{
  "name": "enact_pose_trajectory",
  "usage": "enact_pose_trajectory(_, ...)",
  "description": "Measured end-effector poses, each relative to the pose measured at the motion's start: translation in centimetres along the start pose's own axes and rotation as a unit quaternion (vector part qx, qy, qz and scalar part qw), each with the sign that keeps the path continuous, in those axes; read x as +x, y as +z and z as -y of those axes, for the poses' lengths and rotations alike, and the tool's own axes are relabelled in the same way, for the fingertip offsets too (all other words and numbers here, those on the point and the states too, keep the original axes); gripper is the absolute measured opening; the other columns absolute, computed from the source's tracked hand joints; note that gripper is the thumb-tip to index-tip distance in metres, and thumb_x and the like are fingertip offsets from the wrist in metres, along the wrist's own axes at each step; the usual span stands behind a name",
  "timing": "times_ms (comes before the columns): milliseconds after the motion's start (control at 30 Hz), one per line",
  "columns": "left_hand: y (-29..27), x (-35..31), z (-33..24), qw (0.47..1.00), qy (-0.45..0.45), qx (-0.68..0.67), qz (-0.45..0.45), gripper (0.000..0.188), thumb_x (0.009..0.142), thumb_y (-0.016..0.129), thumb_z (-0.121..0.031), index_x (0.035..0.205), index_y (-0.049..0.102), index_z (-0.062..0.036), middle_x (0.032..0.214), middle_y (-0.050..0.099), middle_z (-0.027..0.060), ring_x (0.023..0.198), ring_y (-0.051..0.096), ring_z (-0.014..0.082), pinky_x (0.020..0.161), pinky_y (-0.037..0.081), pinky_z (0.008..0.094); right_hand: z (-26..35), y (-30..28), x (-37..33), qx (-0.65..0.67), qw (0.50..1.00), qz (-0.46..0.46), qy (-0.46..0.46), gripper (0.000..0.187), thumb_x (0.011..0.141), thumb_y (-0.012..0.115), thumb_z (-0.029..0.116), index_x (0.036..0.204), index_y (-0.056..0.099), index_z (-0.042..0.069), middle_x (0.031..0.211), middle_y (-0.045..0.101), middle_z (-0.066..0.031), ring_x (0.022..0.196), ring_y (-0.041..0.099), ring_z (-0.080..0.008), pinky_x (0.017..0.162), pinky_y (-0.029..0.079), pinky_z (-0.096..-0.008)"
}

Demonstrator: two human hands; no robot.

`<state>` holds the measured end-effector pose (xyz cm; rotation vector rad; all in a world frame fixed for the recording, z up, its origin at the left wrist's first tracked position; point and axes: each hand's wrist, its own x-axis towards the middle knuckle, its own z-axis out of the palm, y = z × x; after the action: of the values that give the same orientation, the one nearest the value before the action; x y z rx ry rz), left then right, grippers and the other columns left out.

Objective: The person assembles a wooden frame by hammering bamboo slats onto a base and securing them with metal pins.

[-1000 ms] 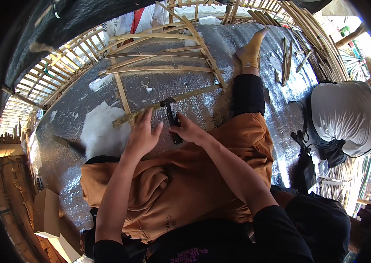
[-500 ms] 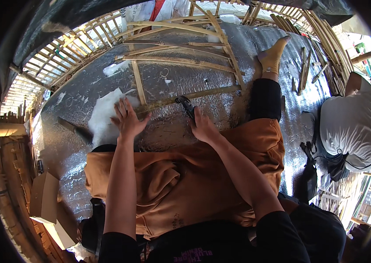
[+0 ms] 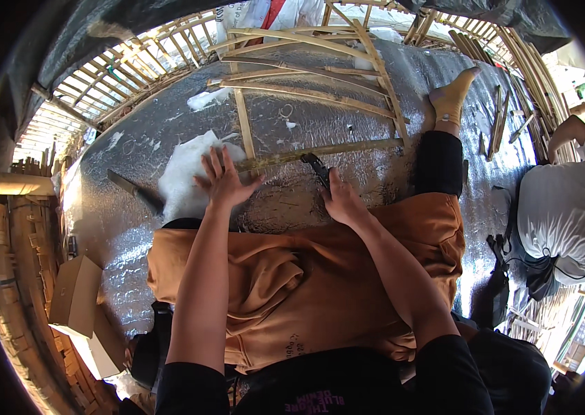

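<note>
Fingers of the right hand (image 3: 344, 199) grasp a black tool (image 3: 318, 169), seemingly angled so its head reaches the bamboo strip (image 3: 358, 146), well inside the left edge of the silver sheet (image 3: 327, 124); the left hand (image 3: 226, 188) splays empty near the strip's left end, contact unclear.

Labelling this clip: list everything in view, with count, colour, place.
Hand tool: 1, black, centre
Bamboo frame: 1, tan, upper centre
Mat: 1, silver, underneath
Scraps: several, white, on mat
Blade-like object: 1, dark, left of largest scrap
Box: 1, brown, lower left
Bamboo poles: several, tan, upper right
Slatted fence: 1, tan, upper left
Bag-like item: 1, black, right
Co-worker: 1, grey shirt, far right
Left hand: 1, bare, spread by largest scrap
Right hand: 1, bare, around hand tool
Leg: 1, brown-and-black clothing, right
</note>
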<state>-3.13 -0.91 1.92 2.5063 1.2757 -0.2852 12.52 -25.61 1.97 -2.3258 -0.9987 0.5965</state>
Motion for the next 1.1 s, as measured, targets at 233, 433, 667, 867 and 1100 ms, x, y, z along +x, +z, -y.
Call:
enact_pose_trajectory(233,-0.1,-0.6,-0.4,0.999,0.007,0.004,-0.031,0.135,0.064,0.064,-0.089,0.163,0.005,-0.0208,0.169,-0.004,0.0174,0.154,-0.010,0.0424,0.109,-0.002,0.0799,4.3,-2.5,0.1,-0.006,0.999,-0.017,-0.050,0.034,0.100,0.058,0.022,0.123,0.044,0.002,0.076,0.066,-0.0262,0.072,0.065,-0.0493,0.063,0.049,-0.0573)
enact_pose_trajectory(433,0.2,-0.7,-0.3,0.999,-0.005,-0.015,-0.049,0.133,0.063,0.066,-0.088,0.163,0.008,-0.0224,0.169,-0.002,0.0176,0.155,-0.008,0.0415,0.109,-0.002,0.0795,11.7,-3.0,1.4,0.089,0.989,-0.031,-0.117,0.032,0.101,0.056,0.026,0.120,0.044,0.003,0.073,0.066,-0.0274,0.071,0.066,-0.0501,0.062,0.052,-0.0591)
enact_pose_trajectory(667,-0.4,-0.8,-1.1,0.999,-0.020,-0.011,-0.034,0.129,0.066,0.069,-0.082,0.163,0.009,-0.0220,0.169,-0.001,0.0175,0.155,-0.005,0.0402,0.112,-0.003,0.0769,10.2,1.3,2.0,-0.083,0.993,0.003,-0.082,0.028,0.102,0.055,0.022,0.121,0.045,0.003,0.070,0.064,-0.0280,0.068,0.064,-0.0506,0.057,0.050,-0.0571)
enact_pose_trajectory(867,-0.2,-0.9,-0.1,0.999,-0.014,-0.037,-0.028,0.128,0.069,0.065,-0.083,0.163,0.007,-0.0202,0.169,-0.005,0.0177,0.155,-0.010,0.0394,0.112,-0.006,0.0758,12.9,0.3,1.3,0.113,0.970,-0.098,-0.190,0.036,0.097,0.062,0.017,0.121,0.042,-0.001,0.064,0.061,-0.0256,0.059,0.064,-0.0466,0.050,0.048,-0.0556)
enact_pose_trajectory(1100,-0.9,-0.6,-1.1,0.999,-0.037,-0.028,0.011,0.124,0.073,0.060,-0.085,0.164,0.003,-0.0217,0.169,-0.009,0.0186,0.155,-0.013,0.0391,0.111,-0.006,0.0768,11.4,0.9,2.3,-0.063,0.995,0.059,-0.053,0.034,0.100,0.053,0.025,0.123,0.047,0.000,0.075,0.067,-0.0291,0.075,0.068,-0.0489,0.068,0.054,-0.0595)
